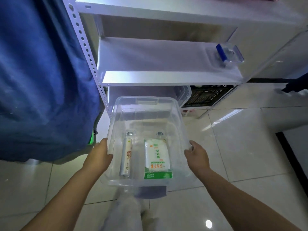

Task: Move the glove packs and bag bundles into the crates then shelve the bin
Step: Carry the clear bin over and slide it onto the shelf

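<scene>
So both hands are on the clear plastic bin (pixel 146 114) right now: the left hand (pixel 98 155) curls around its left rim and the right hand (pixel 197 155) grips the right rim, with the bin held up in front of the white metal shelving unit (pixel 166 77). It isn't empty though. A rolled bag bundle (pixel 126 158) lies along the left side of the bin floor and a flat green-and-white glove pack (pixel 156 160) sits just beside it toward the right, both near the edge closest to the person. A black slatted crate (pixel 206 95) sits on the floor under the lowest shelf, off to the right, next to another clear container (pixel 182 94). My read: we're still in the unloading part, not the shelving part, since two items remain in the bin. Next move probably means setting the bin down or freeing one hand, then getting the pack and the roll over to the crate.
</scene>
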`<move>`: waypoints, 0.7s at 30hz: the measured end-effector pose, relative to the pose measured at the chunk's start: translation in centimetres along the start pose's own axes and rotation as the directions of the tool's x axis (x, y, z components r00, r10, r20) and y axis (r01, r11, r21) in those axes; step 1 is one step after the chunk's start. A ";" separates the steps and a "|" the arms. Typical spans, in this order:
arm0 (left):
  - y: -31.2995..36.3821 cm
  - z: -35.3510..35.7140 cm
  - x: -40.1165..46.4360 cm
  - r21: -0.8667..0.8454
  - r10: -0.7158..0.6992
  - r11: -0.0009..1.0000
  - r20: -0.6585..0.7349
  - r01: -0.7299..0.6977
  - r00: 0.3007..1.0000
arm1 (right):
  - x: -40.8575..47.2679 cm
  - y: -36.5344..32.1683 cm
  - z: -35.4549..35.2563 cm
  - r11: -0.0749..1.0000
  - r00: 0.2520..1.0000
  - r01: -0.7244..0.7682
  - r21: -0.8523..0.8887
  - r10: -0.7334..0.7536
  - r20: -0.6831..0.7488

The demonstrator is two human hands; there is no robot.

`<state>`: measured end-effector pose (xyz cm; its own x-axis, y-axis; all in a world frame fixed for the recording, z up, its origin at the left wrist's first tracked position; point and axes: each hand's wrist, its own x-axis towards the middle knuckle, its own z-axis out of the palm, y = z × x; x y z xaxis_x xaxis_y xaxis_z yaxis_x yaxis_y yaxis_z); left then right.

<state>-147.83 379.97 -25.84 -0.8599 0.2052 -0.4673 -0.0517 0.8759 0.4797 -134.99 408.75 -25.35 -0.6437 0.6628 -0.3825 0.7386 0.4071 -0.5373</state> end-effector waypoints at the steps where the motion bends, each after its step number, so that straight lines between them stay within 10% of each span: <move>1: 0.4 -0.2 1.4 0.009 -0.004 1.000 0.011 0.004 1.000 | 1.4 -0.6 0.4 1.000 1.000 -0.001 -0.002 0.001 -0.004; 21: 0.5 7.1 21.6 -0.016 -0.165 0.986 -0.089 0.164 0.982 | 24.5 -0.6 12.2 0.997 0.996 0.080 0.003 -0.080 -0.027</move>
<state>-162.80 387.94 -40.95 -0.8811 0.0182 -0.4725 -0.2006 0.8905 0.4084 -153.59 417.06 -43.58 -0.6949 0.6451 -0.3178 0.6842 0.4572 -0.5681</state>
